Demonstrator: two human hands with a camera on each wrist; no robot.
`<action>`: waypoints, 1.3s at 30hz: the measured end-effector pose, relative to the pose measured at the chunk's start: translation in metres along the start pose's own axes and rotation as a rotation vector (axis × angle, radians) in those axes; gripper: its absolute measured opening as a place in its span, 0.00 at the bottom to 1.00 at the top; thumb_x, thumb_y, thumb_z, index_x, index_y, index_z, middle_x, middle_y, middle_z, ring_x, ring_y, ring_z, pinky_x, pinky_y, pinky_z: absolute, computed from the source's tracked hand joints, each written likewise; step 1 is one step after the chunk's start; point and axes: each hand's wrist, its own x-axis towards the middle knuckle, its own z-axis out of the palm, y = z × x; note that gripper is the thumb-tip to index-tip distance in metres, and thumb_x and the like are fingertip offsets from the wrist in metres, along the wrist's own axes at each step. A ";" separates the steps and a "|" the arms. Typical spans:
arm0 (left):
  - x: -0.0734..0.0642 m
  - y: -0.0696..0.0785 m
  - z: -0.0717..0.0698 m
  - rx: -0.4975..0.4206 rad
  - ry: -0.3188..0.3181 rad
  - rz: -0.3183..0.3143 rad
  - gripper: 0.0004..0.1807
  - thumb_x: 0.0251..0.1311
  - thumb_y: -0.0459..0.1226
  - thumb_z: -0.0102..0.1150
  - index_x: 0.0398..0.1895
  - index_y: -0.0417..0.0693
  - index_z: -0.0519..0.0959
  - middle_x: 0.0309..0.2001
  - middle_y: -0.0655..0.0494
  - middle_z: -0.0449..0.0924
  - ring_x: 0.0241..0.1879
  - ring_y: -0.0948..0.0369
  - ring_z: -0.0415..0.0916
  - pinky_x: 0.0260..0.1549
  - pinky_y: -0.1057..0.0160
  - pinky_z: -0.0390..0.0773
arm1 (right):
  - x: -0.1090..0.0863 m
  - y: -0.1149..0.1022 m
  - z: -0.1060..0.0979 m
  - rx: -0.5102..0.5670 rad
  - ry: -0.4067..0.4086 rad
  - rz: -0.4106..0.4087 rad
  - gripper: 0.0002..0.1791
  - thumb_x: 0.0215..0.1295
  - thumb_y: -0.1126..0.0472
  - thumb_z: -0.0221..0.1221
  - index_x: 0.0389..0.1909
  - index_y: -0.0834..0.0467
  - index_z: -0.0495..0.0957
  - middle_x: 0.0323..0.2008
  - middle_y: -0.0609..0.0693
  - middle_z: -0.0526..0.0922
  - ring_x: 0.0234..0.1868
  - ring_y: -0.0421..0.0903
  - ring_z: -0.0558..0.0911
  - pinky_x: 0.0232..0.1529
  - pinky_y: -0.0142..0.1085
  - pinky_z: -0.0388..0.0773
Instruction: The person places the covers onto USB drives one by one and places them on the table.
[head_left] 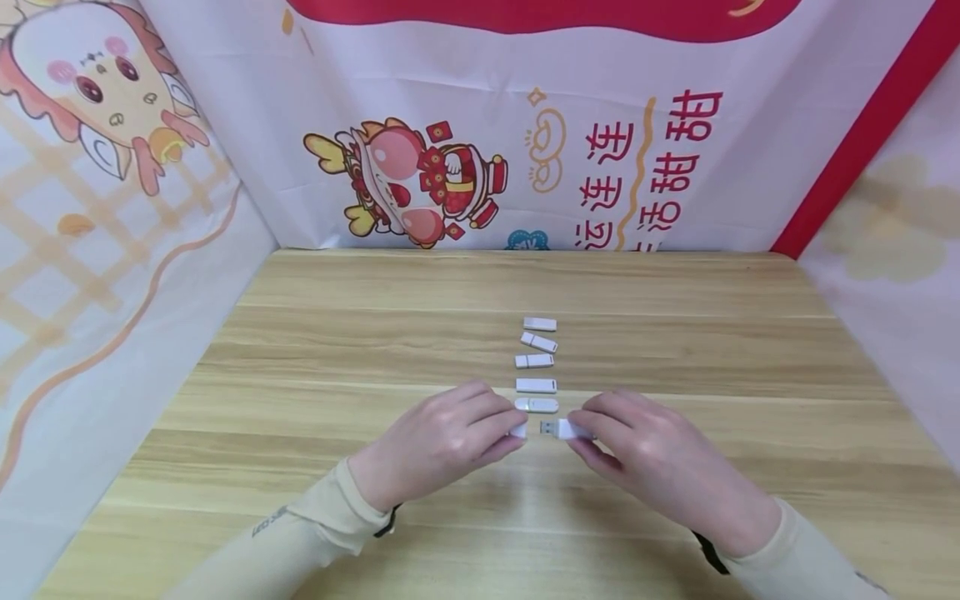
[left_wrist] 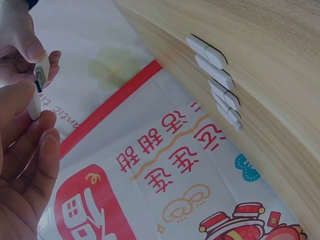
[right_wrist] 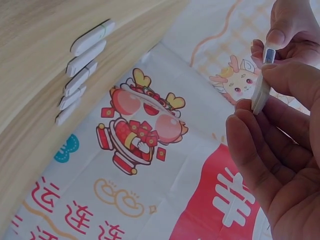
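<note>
Over the front middle of the table, my right hand [head_left: 637,442] pinches a white USB flash drive [head_left: 568,429], its bare metal plug [head_left: 548,427] pointing left. Facing it, my left hand [head_left: 450,429] holds a small white cap [head_left: 518,430] between thumb and fingertips. A short gap separates cap and plug in the head view. The right wrist view shows the drive's white body [right_wrist: 260,97] between thumb and fingers. Just beyond the hands lies a rounded white flash drive [head_left: 537,405], with a rectangular white one [head_left: 536,386] behind it.
Farther back, the column of white flash drives goes on: one [head_left: 534,361] roughly level, one [head_left: 539,342] slanted, and one [head_left: 540,323] at the far end. The wooden table [head_left: 360,308] meets a printed cloth [head_left: 450,75] at its back edge; cloth also hangs on both sides.
</note>
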 end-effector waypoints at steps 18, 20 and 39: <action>0.002 0.000 0.003 0.019 -0.019 0.006 0.12 0.59 0.39 0.70 0.42 0.40 0.85 0.36 0.55 0.84 0.36 0.63 0.78 0.40 0.70 0.80 | 0.002 -0.003 0.000 -0.016 -0.014 -0.013 0.13 0.70 0.54 0.61 0.40 0.61 0.84 0.36 0.50 0.84 0.34 0.43 0.82 0.37 0.36 0.83; 0.002 0.000 0.003 0.019 -0.024 0.003 0.12 0.59 0.39 0.70 0.42 0.41 0.86 0.36 0.55 0.84 0.36 0.63 0.78 0.40 0.70 0.80 | 0.003 -0.003 0.000 -0.015 -0.013 -0.013 0.14 0.71 0.54 0.60 0.40 0.61 0.84 0.36 0.50 0.84 0.34 0.43 0.82 0.37 0.36 0.83; 0.007 0.003 0.002 0.028 -0.053 0.001 0.12 0.58 0.40 0.71 0.42 0.42 0.86 0.37 0.56 0.85 0.36 0.64 0.78 0.41 0.72 0.79 | 0.004 -0.003 0.002 -0.020 0.024 -0.047 0.15 0.73 0.54 0.56 0.40 0.62 0.84 0.35 0.49 0.83 0.33 0.43 0.81 0.35 0.36 0.83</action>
